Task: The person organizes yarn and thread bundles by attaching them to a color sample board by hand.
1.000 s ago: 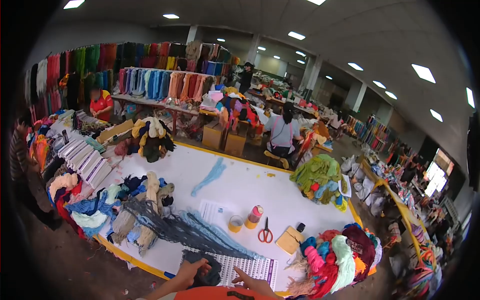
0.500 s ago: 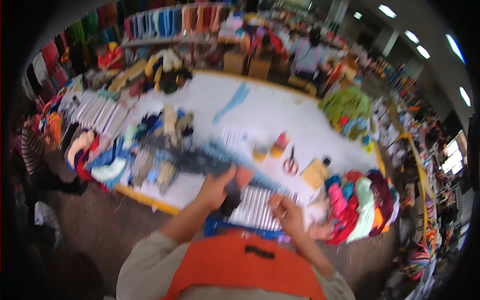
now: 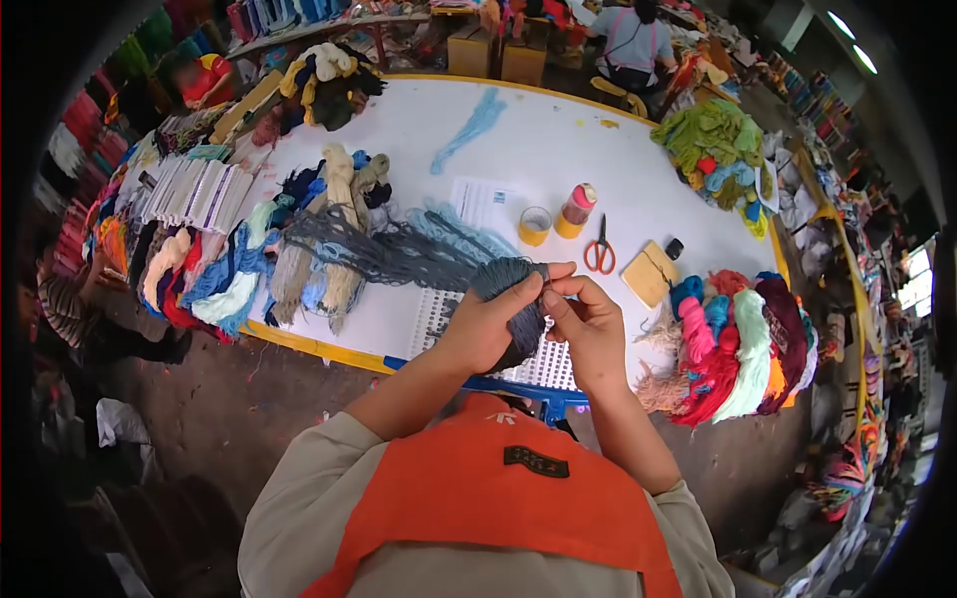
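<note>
Head view: right hand (image 3: 590, 329), apart from the yarn a second ago, has come up to it, so both hands now work on one bundle.
Yarn bundle (image 3: 504, 274): dark blue-grey, centre of the frame, between the hands.
Left hand (image 3: 486, 324): gripping the bundle's left side.
Right fingers: pinched at its right edge; cannot tell if a strand is caught.

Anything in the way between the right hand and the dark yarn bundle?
Nothing visible. The right hand is at the edge of the dark yarn bundle, close against the left hand gripping it. The scissors lie beyond, clear of both.
</note>
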`<state>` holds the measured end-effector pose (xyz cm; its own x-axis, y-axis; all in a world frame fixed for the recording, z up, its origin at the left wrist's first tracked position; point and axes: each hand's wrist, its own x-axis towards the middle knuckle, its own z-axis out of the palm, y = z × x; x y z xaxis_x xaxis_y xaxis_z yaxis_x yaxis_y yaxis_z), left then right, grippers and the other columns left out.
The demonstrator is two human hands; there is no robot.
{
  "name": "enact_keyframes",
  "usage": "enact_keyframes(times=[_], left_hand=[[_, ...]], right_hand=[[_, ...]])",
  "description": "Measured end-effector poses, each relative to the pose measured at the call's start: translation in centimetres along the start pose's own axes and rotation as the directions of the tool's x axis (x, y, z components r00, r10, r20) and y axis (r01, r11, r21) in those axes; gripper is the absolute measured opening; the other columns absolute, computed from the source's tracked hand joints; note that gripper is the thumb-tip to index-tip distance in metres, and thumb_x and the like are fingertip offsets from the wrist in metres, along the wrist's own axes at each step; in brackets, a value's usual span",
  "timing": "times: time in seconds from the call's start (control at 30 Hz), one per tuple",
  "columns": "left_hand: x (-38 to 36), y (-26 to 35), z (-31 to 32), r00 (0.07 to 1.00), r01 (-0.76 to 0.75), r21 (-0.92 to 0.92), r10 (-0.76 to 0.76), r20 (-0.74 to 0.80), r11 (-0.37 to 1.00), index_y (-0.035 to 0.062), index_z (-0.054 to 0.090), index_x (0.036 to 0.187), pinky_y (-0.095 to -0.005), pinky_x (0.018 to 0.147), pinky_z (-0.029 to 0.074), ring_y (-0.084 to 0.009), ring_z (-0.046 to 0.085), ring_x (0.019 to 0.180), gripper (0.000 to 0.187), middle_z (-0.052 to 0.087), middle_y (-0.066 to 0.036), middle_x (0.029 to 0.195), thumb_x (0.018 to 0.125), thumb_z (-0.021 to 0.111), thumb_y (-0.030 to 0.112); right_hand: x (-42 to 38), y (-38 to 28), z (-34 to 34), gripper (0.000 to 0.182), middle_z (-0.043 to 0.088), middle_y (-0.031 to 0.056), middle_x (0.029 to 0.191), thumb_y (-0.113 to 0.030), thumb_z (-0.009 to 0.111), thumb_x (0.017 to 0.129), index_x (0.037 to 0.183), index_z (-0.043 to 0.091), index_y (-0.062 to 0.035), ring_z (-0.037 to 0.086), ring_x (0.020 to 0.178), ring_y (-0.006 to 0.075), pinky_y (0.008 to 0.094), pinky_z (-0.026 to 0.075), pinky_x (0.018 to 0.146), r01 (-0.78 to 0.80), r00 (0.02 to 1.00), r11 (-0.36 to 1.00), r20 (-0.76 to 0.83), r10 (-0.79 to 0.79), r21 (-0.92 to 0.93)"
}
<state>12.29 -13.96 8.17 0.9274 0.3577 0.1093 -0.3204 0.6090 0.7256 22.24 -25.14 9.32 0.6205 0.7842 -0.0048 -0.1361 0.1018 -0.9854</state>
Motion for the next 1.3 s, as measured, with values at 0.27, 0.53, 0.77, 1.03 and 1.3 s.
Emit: enact_keyframes(times=[0.27, 0.53, 0.77, 1.03, 1.3], left_hand=[[0.4, -0.7, 0.5, 0.997, 0.016, 0.088, -0.009, -0.076, 0.996, -0.0040, 0.055, 0.129, -0.0309, 0.098, 0.044, -0.0153, 0.057, 0.110, 0.040, 0.060, -0.011, 0.127, 0.103, 0.045, 0.024], [0.7, -1.0, -0.1, 0.981, -0.095, 0.191, 0.125, -0.150, 0.977, -0.0046, 0.062, 0.117, -0.0290, 0.088, 0.050, -0.0140, 0.060, 0.102, 0.032, 0.065, -0.012, 0.117, 0.101, 0.049, 0.020], [0.9, -1.4, -0.7, 0.972, -0.130, 0.180, 0.161, -0.173, 0.975, -0.0054, 0.062, 0.103, -0.0303, 0.086, 0.051, -0.0153, 0.061, 0.097, 0.028, 0.066, -0.014, 0.112, 0.101, 0.049, 0.019], [0.6, -0.5, -0.6, 0.979, -0.067, 0.039, 0.073, -0.192, 0.997, -0.0077, 0.060, 0.108, -0.0337, 0.089, 0.051, -0.0191, 0.062, 0.100, 0.035, 0.064, -0.017, 0.114, 0.102, 0.046, 0.024], [0.2, -0.4, -0.4, 0.996, 0.019, -0.045, -0.023, -0.088, 0.999, -0.0096, 0.055, 0.123, -0.0317, 0.092, 0.049, -0.0180, 0.059, 0.107, 0.056, 0.060, -0.016, 0.120, 0.102, 0.043, 0.041]], right_hand=[[0.1, 0.2, -0.1, 0.008, 0.063, -0.0021, 0.082, -0.009, 0.064, 0.092, 0.099, 0.063, -0.0052, 0.056, 0.069, 0.0026, 0.0177, 0.048, 0.057, -0.030, 0.999, 1.000, -0.019, 0.030, -0.007], [0.1, 0.7, -0.3, 0.005, 0.065, 0.0001, 0.100, -0.005, 0.062, 0.092, 0.097, 0.062, -0.0050, 0.056, 0.077, 0.0034, 0.0184, 0.050, 0.060, -0.046, 0.998, 0.997, -0.035, 0.048, 0.062], [0.2, 0.6, 0.4, 0.008, 0.063, 0.0009, 0.081, -0.007, 0.062, 0.091, 0.098, 0.064, -0.0044, 0.048, 0.057, 0.0026, 0.0185, 0.047, 0.054, -0.053, 0.996, 0.977, -0.060, 0.067, 0.208], [0.5, 0.9, -0.6, 0.007, 0.061, 0.0040, 0.081, -0.012, 0.053, 0.095, 0.096, 0.053, -0.0052, 0.042, 0.051, 0.0052, 0.0198, 0.046, 0.051, -0.116, 0.989, 0.880, -0.031, 0.146, 0.461], [-0.1, 0.9, -0.7, 0.013, 0.061, 0.0000, 0.082, -0.005, 0.062, 0.091, 0.103, 0.061, -0.0008, 0.054, 0.065, 0.0030, 0.0192, 0.050, 0.054, -0.059, 0.998, 0.993, 0.028, 0.062, -0.107]])
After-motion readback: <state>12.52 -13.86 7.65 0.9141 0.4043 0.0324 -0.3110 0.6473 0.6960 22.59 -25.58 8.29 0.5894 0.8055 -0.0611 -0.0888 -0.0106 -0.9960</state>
